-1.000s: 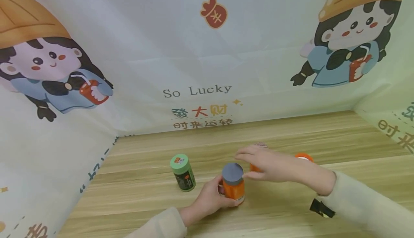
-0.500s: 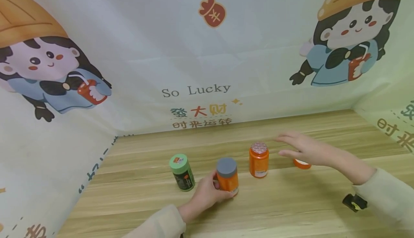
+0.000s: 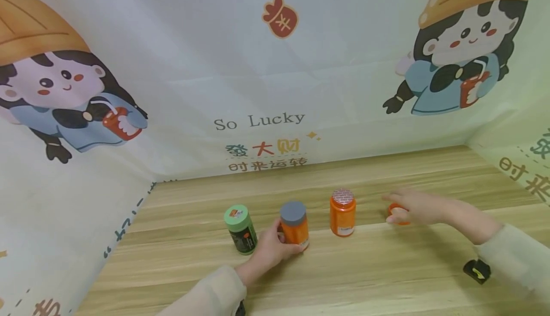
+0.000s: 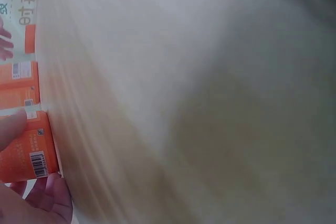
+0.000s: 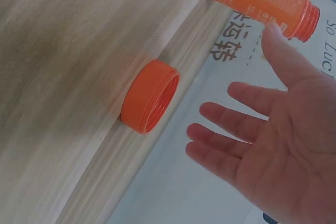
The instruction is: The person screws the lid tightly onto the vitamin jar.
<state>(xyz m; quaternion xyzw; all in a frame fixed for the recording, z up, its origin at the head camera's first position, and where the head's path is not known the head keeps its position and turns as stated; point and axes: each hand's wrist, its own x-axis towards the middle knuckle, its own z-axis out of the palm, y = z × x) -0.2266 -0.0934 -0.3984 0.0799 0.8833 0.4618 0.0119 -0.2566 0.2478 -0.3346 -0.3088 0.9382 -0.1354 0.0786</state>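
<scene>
My left hand (image 3: 268,250) grips an upright orange bottle with a grey lid (image 3: 294,214) low on its left side. In the left wrist view, thumb and fingers sit around this bottle's labelled orange body (image 4: 23,153). To its right stands a second orange bottle (image 3: 343,221), uncapped, with a printed seal over its mouth. My right hand (image 3: 422,207) hovers over an orange cap (image 5: 140,100) lying on the table with its hollow side up. In the right wrist view its fingers are spread and apart from the cap, holding nothing.
A green-lidded dark bottle (image 3: 243,237) stands left of the grey-lidded one, close to my left hand. The wood-grain table (image 3: 365,278) is bounded at the back and sides by a white printed cloth (image 3: 193,68).
My left hand and the grey-lidded bottle have moved left and farther back. My right hand has swung right, away from the bottles, and lowered toward the orange cap.
</scene>
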